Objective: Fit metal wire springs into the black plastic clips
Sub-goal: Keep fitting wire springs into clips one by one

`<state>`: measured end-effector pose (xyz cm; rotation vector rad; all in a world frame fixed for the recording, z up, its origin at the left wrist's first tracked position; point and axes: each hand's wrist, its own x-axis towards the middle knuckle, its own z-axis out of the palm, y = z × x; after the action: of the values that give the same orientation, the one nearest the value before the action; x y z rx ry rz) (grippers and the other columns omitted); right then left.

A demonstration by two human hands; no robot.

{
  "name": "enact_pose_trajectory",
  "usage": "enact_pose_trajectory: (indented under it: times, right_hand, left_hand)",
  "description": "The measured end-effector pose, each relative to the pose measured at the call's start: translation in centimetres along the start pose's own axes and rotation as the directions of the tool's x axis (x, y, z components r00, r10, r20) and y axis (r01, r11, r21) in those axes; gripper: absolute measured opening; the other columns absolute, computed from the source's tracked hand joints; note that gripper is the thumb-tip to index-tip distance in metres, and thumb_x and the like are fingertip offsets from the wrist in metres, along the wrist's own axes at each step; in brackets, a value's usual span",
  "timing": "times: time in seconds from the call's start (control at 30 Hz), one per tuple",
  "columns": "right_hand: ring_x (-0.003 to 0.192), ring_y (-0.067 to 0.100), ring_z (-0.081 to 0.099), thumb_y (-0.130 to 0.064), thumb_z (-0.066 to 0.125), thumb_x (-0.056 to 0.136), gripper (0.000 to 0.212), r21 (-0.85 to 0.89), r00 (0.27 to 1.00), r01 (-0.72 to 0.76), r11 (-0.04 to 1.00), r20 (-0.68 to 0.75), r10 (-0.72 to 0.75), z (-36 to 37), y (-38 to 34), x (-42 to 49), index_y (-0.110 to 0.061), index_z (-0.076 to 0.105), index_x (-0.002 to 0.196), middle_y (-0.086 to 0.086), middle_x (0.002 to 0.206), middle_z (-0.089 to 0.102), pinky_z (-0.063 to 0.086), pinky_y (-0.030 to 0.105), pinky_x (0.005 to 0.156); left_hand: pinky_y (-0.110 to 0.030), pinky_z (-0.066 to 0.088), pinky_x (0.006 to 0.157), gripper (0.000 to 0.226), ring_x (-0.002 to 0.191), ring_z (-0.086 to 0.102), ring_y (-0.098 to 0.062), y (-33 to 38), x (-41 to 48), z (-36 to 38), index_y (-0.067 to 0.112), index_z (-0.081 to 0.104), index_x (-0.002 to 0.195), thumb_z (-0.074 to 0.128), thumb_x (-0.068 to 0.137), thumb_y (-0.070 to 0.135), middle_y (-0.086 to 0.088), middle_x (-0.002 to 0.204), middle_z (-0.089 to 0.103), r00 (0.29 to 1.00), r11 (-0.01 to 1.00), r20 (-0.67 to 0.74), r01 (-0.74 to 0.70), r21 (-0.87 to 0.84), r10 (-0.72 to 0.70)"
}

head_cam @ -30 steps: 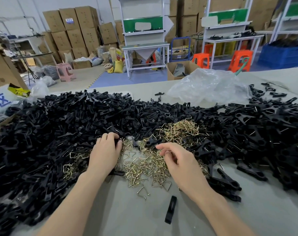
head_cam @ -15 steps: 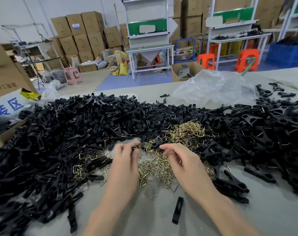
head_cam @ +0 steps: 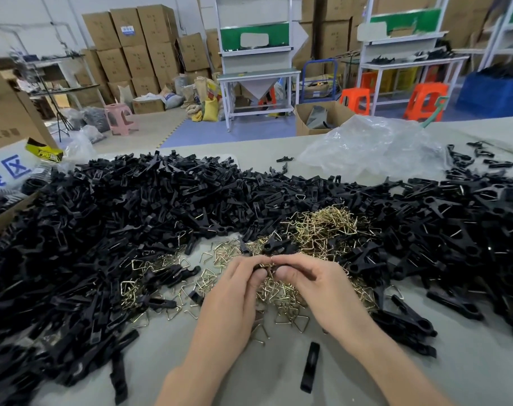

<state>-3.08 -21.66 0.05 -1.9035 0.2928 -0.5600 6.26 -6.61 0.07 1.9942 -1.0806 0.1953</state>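
Note:
My left hand (head_cam: 234,291) and my right hand (head_cam: 316,285) meet at the middle of the table, fingertips together. Between them I pinch a black plastic clip (head_cam: 261,268) and a brass-coloured wire spring (head_cam: 269,269); both are mostly hidden by my fingers. Under and around my hands lies a heap of loose wire springs (head_cam: 322,227). A large pile of black clips (head_cam: 117,218) covers the left and back of the table, and more black clips (head_cam: 469,227) fill the right side.
One single black clip (head_cam: 310,366) lies alone on the grey table (head_cam: 469,373) near me. A crumpled clear plastic bag (head_cam: 375,148) sits at the back right. A cardboard box (head_cam: 3,121) stands at the left edge. Shelves, stools and stacked cartons are beyond the table.
My left hand came in from the clip pile on the left with a clip and joined my right hand, which picked up a spring. Both hands now hold the parts together.

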Motion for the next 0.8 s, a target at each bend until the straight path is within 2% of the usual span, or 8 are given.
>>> enact_pose_trajectory:
  times: [0.1, 0.2, 0.27, 0.33, 0.37, 0.47, 0.6, 0.8]
  right_hand:
    - [0.092, 0.003, 0.071, -0.050, 0.063, 0.092, 0.016, 0.080, 1.000, -0.018, 0.997, -0.022, 0.020, -0.2, -0.1, 0.0, -0.051, 0.071, 0.105, -0.018, 0.095, 0.077, 0.054, 0.021, 0.084]
    - [0.093, 0.006, 0.073, -0.040, 0.067, 0.093, 0.012, 0.187, 0.997, -0.035, 0.982, -0.060, 0.047, -0.3, -0.4, 0.0, -0.047, 0.073, 0.100, -0.012, 0.096, 0.077, 0.057, 0.023, 0.084]
    - [0.090, 0.007, 0.073, -0.031, 0.070, 0.094, 0.012, 0.234, 0.994, -0.056, 0.971, -0.081, 0.077, -0.4, -0.5, -0.1, -0.042, 0.074, 0.095, -0.010, 0.094, 0.078, 0.056, 0.017, 0.081]
    - [0.085, 0.008, 0.075, -0.024, 0.070, 0.094, 0.007, 0.283, 0.988, -0.086, 0.955, -0.100, 0.119, -0.6, -0.6, -0.1, -0.028, 0.072, 0.089, -0.008, 0.092, 0.078, 0.053, 0.011, 0.076]
    - [0.085, 0.010, 0.075, -0.021, 0.069, 0.094, 0.007, 0.303, 0.985, -0.096, 0.948, -0.107, 0.135, -0.7, -0.6, -0.1, -0.020, 0.069, 0.088, -0.008, 0.095, 0.078, 0.053, 0.011, 0.075]
    - [0.095, 0.016, 0.076, -0.012, 0.066, 0.095, 0.012, 0.390, 0.982, -0.094, 0.916, -0.113, 0.149, -0.9, -0.9, 0.0, -0.007, 0.059, 0.086, -0.010, 0.109, 0.077, 0.056, 0.016, 0.081]
    - [0.096, 0.022, 0.076, -0.005, 0.061, 0.097, 0.012, 0.470, 0.983, -0.087, 0.879, -0.102, 0.152, -1.1, -1.2, 0.0, -0.004, 0.055, 0.087, -0.003, 0.112, 0.077, 0.059, 0.022, 0.078]
    - [0.079, 0.022, 0.074, -0.017, 0.065, 0.096, 0.011, 0.575, 0.966, -0.132, 0.807, -0.109, 0.235, -1.5, -1.4, 0.3, -0.007, 0.061, 0.096, 0.009, 0.086, 0.076, 0.058, 0.023, 0.072]
  left_hand:
    - [-0.009, 0.041, 0.077, 0.024, 0.093, 0.058, 0.009, -0.1, 0.0, -0.4, 0.044, 0.054, 0.120, 0.037, 0.104, 0.043, 0.032, 0.099, 0.059, 0.993, 0.998, -0.096, 0.059, -0.027, -0.061]
    - [-0.011, 0.036, 0.059, 0.032, 0.067, 0.054, 0.009, -0.3, 0.0, -0.7, 0.043, 0.053, 0.126, 0.032, 0.103, 0.051, 0.036, 0.077, 0.055, 0.980, 0.992, -0.153, 0.129, -0.008, -0.129]
    - [-0.018, 0.039, 0.063, 0.041, 0.074, 0.060, -0.001, -0.2, 0.0, -0.8, 0.043, 0.049, 0.132, 0.022, 0.103, 0.057, 0.024, 0.078, 0.060, 0.969, 0.981, -0.153, 0.190, -0.037, -0.194]
    - [-0.030, 0.049, 0.083, 0.049, 0.101, 0.060, -0.006, -0.1, -0.1, -0.8, 0.043, 0.043, 0.141, 0.020, 0.100, 0.054, 0.012, 0.104, 0.063, 0.960, 0.966, -0.122, 0.239, -0.098, -0.250]
    - [-0.031, 0.047, 0.091, 0.052, 0.109, 0.056, -0.003, -0.1, -0.1, -0.8, 0.043, 0.038, 0.147, 0.021, 0.098, 0.051, 0.018, 0.116, 0.057, 0.960, 0.962, -0.098, 0.251, -0.106, -0.262]
    - [-0.028, 0.040, 0.083, 0.053, 0.095, 0.045, 0.000, -0.1, -0.1, -0.5, 0.039, 0.023, 0.155, 0.020, 0.103, 0.044, 0.028, 0.102, 0.038, 0.974, 0.975, -0.049, 0.223, 0.006, -0.223]
    - [-0.032, 0.037, 0.094, 0.052, 0.101, 0.045, -0.010, -0.2, 0.1, -0.6, 0.023, 0.044, 0.149, 0.031, 0.101, 0.039, 0.017, 0.106, 0.047, 0.976, 0.974, -0.154, 0.174, 0.144, -0.152]
    - [-0.029, 0.039, 0.098, 0.034, 0.107, 0.044, -0.002, -1.0, 0.2, -0.6, 0.031, 0.062, 0.128, 0.056, 0.099, 0.016, 0.023, 0.111, 0.053, 0.968, 0.981, -0.219, 0.148, 0.122, -0.119]
